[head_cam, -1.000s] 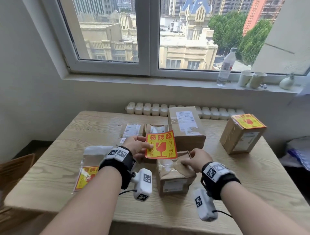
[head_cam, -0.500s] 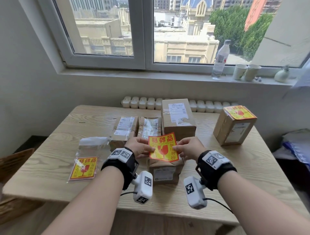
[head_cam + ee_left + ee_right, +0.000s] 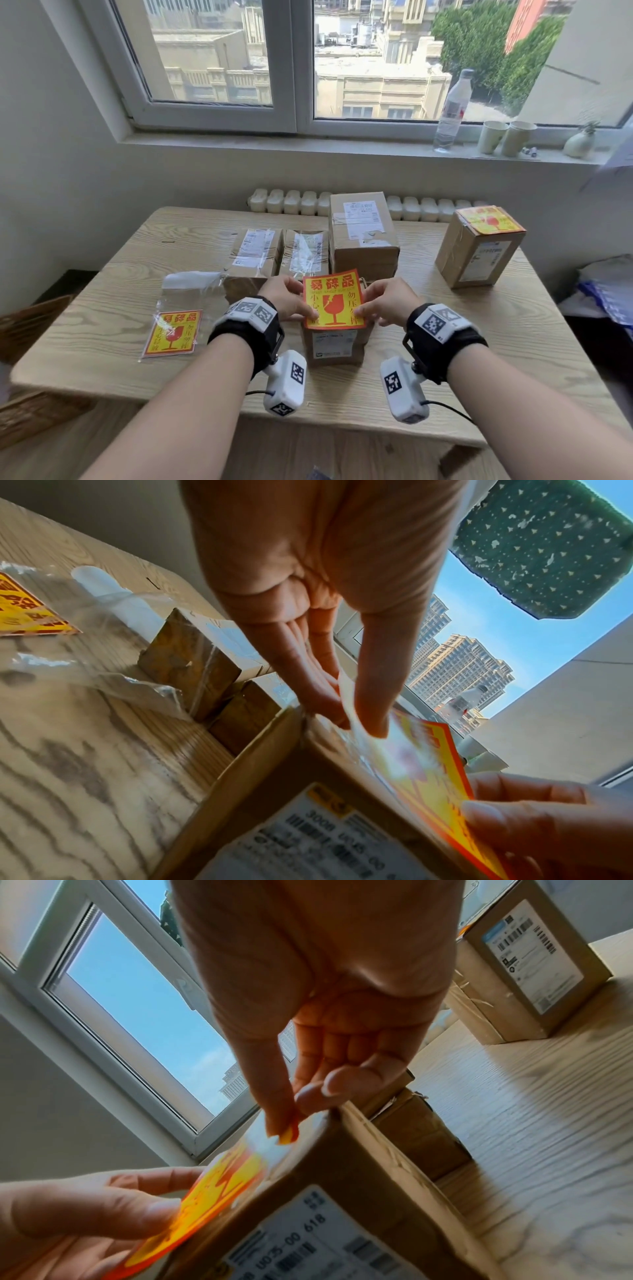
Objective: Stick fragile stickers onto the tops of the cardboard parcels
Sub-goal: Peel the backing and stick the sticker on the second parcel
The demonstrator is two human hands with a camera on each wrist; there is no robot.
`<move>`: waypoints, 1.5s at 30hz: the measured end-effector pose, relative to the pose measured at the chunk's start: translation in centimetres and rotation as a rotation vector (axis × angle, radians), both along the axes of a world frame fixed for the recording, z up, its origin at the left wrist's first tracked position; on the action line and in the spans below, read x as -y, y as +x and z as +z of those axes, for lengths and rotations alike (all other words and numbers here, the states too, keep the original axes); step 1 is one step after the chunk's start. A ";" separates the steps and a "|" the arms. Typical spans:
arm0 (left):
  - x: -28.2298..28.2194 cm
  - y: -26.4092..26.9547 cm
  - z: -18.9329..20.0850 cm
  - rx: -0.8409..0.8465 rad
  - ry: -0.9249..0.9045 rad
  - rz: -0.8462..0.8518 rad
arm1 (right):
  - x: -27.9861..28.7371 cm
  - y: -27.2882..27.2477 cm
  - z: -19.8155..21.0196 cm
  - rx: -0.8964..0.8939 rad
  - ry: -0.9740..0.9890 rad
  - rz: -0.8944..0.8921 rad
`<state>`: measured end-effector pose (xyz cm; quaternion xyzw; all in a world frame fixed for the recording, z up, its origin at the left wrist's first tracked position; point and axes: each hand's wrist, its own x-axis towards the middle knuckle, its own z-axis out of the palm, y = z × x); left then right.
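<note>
Both hands are holding one fragile sticker point(image 3: 333, 298) over the near parcel point(image 3: 337, 344) at the table's point(image 3: 513, 342) front edge. Left hand point(image 3: 289, 301) is pinching the sticker's left edge, thumb on top, fingers point(image 3: 318, 693) underneath. Right hand point(image 3: 387, 303) is pinching the right edge the same way. The sticker's near edge is lying at the parcel's top front edge; the far edge is tilting up, not yet flat. In the wrist views it is standing clear of the cardboard at the far end.

Three more parcels are sitting behind: two low ones point(image 3: 255, 251) point(image 3: 305, 255) side by side, a taller one point(image 3: 363, 236) to their right. A fifth parcel point(image 3: 479, 250), far right, is already wearing a sticker point(image 3: 488, 219) on top. A plastic bag point(image 3: 178, 308) with more stickers point(image 3: 171, 334) is lying on the left.
</note>
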<state>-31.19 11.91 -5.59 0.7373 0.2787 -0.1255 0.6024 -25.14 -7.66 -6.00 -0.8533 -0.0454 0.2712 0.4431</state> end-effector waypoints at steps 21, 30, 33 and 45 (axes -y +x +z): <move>1.0 0.5 -0.6 0.028 0.391 -0.126 | -0.6 0.1 -0.9 0.059 -0.059 -0.033; 1.3 1.1 -1.2 0.014 0.465 -0.146 | -1.0 -0.3 -1.1 0.124 -0.146 -0.020; 1.0 1.0 -1.4 0.002 0.537 -0.165 | -0.9 -0.4 -0.9 0.143 -0.180 -0.003; 1.6 0.4 -1.0 0.101 0.724 -0.225 | -1.8 -1.0 -1.1 0.275 -0.331 0.091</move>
